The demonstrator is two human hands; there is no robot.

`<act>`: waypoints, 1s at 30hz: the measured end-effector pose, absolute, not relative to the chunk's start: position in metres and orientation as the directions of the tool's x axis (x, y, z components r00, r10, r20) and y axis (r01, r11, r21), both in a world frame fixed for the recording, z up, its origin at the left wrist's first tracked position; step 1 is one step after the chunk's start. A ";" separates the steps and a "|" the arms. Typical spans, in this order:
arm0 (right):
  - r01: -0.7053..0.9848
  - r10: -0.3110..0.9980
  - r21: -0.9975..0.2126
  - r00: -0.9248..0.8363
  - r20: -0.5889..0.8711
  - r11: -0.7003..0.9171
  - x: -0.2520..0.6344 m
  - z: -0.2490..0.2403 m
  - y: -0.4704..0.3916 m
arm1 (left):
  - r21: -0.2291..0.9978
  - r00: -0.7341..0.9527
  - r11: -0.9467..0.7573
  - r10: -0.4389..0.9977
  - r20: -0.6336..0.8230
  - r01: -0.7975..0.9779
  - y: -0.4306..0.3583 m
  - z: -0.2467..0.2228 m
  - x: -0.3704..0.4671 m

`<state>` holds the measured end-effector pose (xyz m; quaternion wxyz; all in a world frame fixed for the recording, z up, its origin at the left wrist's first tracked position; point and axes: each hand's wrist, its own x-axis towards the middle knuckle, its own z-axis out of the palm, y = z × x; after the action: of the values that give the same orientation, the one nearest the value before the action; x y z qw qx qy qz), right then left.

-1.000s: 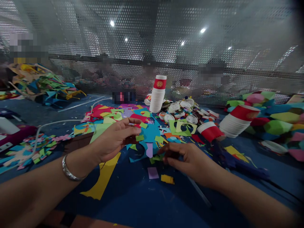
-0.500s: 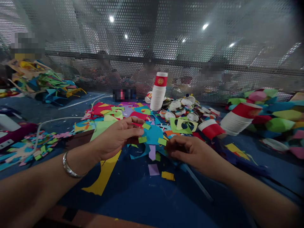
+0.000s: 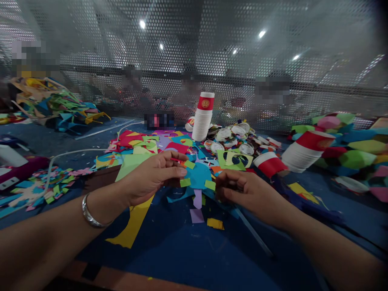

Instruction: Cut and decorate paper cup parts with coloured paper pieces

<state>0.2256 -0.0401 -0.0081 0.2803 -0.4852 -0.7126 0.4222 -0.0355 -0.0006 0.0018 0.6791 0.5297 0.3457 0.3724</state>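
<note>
My left hand [image 3: 163, 171] pinches the left edge of a round blue paper cutout [image 3: 198, 176] between thumb and fingers. Small light-green paper tabs [image 3: 209, 185] stick out around the disc, and a purple paper strip [image 3: 197, 199] hangs from its lower edge. Close to the disc's right side is my right hand [image 3: 239, 188], its fingers curled and closed; whatever they hold is hidden. Below the disc lie a purple paper square [image 3: 197, 216] and a small yellow paper stack [image 3: 215, 223]. A clear stick [image 3: 254, 232] extends from under my right hand.
A tall stack of paper cups [image 3: 203, 117] stands at the back. Beside it is a heap of white-rimmed discs [image 3: 232, 135]. To the right are a tilted cup stack [image 3: 306, 151] and a dark blue glue gun [image 3: 303, 204]. A white cable [image 3: 72, 152] crosses the left.
The blue paper disc has shifted slightly right and down with my left hand. My right hand has moved a little to the right, its fingers still curled.
</note>
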 end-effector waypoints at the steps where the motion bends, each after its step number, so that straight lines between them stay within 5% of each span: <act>1: 0.455 0.933 -0.873 -0.359 0.001 0.176 0.225 -0.008 -0.040 | 0.977 0.496 0.165 0.865 -0.078 -0.134 -0.001 0.002 -0.035; 7: 0.450 0.960 -0.867 -0.260 0.102 0.214 0.224 -0.003 -0.039 | 0.981 0.572 0.190 0.809 -0.134 -0.039 -0.004 -0.002 -0.035; 30: 0.135 0.977 -0.989 -0.214 0.023 0.052 0.223 -0.002 -0.044 | 0.961 0.671 0.275 0.713 -0.202 -0.002 -0.013 -0.008 -0.027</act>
<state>0.2233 -0.0440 -0.0023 0.4171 -0.4681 -0.5935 0.5046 -0.0268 -0.0128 -0.0079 0.7302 0.5499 0.3231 0.2450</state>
